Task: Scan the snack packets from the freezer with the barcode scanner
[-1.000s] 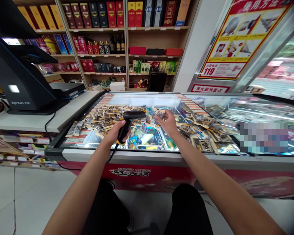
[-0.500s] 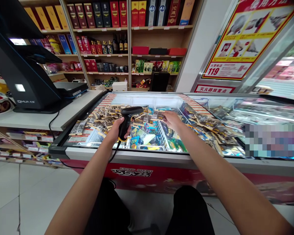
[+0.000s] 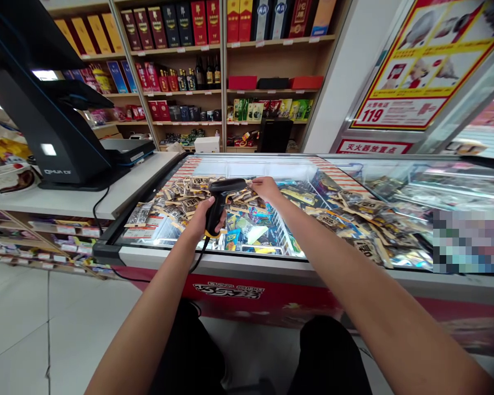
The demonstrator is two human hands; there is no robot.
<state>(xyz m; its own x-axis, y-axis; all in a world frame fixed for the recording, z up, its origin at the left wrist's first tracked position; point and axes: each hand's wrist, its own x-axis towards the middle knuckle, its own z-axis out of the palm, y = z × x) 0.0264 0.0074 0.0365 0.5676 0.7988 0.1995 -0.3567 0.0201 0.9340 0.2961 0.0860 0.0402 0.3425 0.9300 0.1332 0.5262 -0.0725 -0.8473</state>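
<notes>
My left hand is wrapped round the handle of a black barcode scanner with a yellow base, held above the glass lid of a chest freezer. The scanner head points right, toward my right hand. That hand reaches over the lid and its fingers rest on small brown snack packets scattered on the glass; whether it grips one is hidden. More packets lie to the right.
A black checkout terminal stands on the white counter at left, its cable hanging down. Shelves of boxed bottles fill the back wall. A red and yellow poster hangs at right. White tiled floor lies below left.
My right hand has moved left and farther back across the lid, ending beside the scanner head. The scanner stays in my left hand, shifted slightly right in view.
</notes>
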